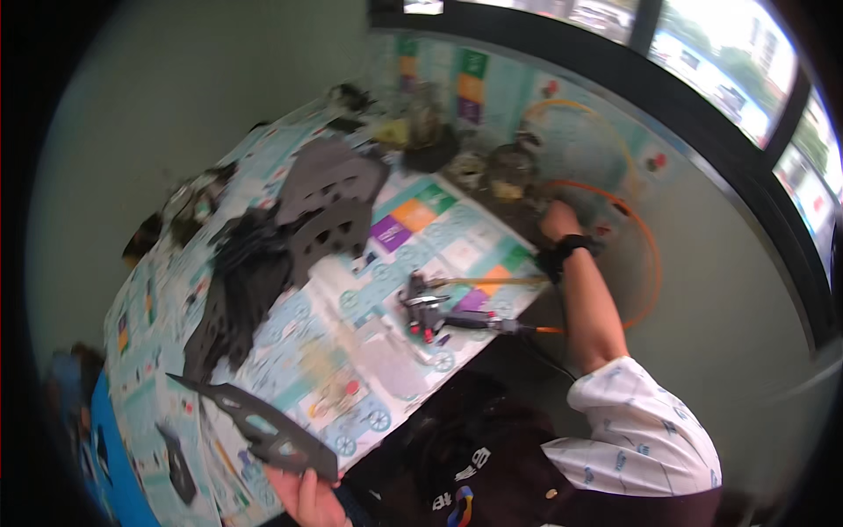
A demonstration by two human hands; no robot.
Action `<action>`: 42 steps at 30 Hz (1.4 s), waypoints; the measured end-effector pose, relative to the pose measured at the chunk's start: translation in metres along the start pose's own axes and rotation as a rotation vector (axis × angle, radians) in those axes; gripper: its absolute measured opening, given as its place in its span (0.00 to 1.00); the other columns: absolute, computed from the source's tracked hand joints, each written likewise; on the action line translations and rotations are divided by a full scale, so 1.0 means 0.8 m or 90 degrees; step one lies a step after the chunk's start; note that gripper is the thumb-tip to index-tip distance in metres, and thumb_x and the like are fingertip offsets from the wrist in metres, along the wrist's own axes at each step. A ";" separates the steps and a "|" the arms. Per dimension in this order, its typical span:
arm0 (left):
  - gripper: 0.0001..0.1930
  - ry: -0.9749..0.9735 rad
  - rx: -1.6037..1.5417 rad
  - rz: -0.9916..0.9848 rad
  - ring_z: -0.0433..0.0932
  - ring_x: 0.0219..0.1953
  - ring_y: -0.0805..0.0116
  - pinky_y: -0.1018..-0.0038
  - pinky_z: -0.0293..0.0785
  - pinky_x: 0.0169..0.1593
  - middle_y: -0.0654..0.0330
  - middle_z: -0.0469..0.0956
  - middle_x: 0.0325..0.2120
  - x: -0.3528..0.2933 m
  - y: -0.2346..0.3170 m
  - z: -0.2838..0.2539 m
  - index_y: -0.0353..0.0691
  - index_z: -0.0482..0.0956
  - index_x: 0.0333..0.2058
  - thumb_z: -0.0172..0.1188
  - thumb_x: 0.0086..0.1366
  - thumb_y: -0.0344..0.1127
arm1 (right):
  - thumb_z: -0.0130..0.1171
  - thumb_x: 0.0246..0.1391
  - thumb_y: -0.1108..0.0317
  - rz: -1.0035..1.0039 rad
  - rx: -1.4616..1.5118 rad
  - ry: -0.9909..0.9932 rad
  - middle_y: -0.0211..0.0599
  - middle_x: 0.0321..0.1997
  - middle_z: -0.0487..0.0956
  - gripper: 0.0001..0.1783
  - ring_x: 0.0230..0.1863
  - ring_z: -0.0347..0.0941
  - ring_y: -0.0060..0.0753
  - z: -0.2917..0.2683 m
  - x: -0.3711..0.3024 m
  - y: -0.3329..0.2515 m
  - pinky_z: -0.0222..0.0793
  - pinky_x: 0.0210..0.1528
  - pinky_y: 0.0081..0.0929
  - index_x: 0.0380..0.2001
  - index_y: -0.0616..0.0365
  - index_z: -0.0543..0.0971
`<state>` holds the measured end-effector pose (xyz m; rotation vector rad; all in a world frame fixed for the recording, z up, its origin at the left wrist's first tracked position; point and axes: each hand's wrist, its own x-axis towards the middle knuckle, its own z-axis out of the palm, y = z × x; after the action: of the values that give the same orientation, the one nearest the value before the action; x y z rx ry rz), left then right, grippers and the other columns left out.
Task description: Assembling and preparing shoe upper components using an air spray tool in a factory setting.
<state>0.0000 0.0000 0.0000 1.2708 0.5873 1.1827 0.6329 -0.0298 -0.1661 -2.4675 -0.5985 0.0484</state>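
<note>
At the lower left, my left hand (309, 499) grips the near end of a dark grey flat panel (263, 429), thumb on its face. The panel is long, with cutouts and a pointed far end, and is tilted over the table. My right arm stretches to the far right, a black band around the wrist. The right hand (559, 220) is beside a glass jar (511, 167) and an orange hose (645, 237); its fingers are blurred and hidden. Between the hands, a spray gun (428, 306) with black and red parts lies on the table.
A paper-covered table (386, 351) carries stacked dark grey panels (329, 189), crumpled black gloves (250, 241) and another small dark piece (178, 465). Jars and a dark container (430, 149) stand along the back. A yellow hose (584, 105) loops by the wall under the windows.
</note>
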 end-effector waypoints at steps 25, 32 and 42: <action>0.14 0.112 -0.391 -0.249 0.81 0.38 0.77 0.79 0.79 0.45 0.60 0.82 0.40 -0.108 -0.064 0.187 0.32 0.72 0.57 0.52 0.79 0.34 | 0.74 0.56 0.74 -0.376 0.861 -0.678 0.43 0.48 0.82 0.12 0.44 0.80 0.27 -0.164 -0.367 -0.172 0.76 0.47 0.24 0.41 0.69 0.83; 0.14 0.099 -0.375 -0.236 0.80 0.37 0.78 0.79 0.78 0.43 0.60 0.81 0.39 -0.106 -0.064 0.185 0.32 0.72 0.57 0.51 0.80 0.34 | 0.74 0.55 0.71 -0.429 0.793 -0.664 0.43 0.43 0.85 0.11 0.43 0.81 0.31 -0.163 -0.363 -0.176 0.75 0.46 0.27 0.36 0.68 0.86; 0.12 0.138 -0.347 -0.236 0.79 0.37 0.79 0.80 0.77 0.43 0.61 0.81 0.38 -0.105 -0.060 0.191 0.34 0.73 0.55 0.52 0.79 0.34 | 0.74 0.54 0.72 -0.540 0.787 -0.682 0.45 0.42 0.87 0.09 0.45 0.83 0.38 -0.164 -0.357 -0.172 0.78 0.48 0.32 0.35 0.68 0.87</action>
<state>0.1206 -0.1321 -0.0253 0.5485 0.5749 1.0722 0.3421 -0.1236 -0.0096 -0.7301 -1.4128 1.0589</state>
